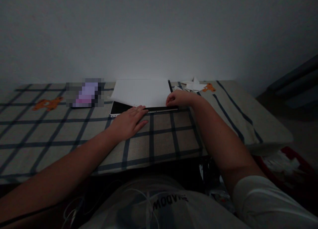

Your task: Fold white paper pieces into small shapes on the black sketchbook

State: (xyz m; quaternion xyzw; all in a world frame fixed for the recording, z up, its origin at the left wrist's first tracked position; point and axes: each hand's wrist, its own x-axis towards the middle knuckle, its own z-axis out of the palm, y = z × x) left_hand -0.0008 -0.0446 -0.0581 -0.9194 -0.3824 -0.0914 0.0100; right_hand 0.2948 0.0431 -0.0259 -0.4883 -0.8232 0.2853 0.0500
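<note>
A sheet of white lined paper [142,91] lies slightly skewed over a notebook [119,107], whose dark surface and pale, hole-marked front edge show beneath it. My left hand [129,121] rests with its fingers stretched out on the notebook's front edge, thumb apart. At the sheet's near right corner, my right hand [177,98] has its fingers curled and pinched on the paper. The fingertips partly hide that corner. Just beyond my right hand sit folded white paper pieces [195,85], one with points standing up.
A phone [85,93] with a lit, blurred screen is on the left of the checked tablecloth [164,136]. A pale wall [149,33] rises behind the table. Below the right corner stands a red bin [289,152] holding crumpled white material.
</note>
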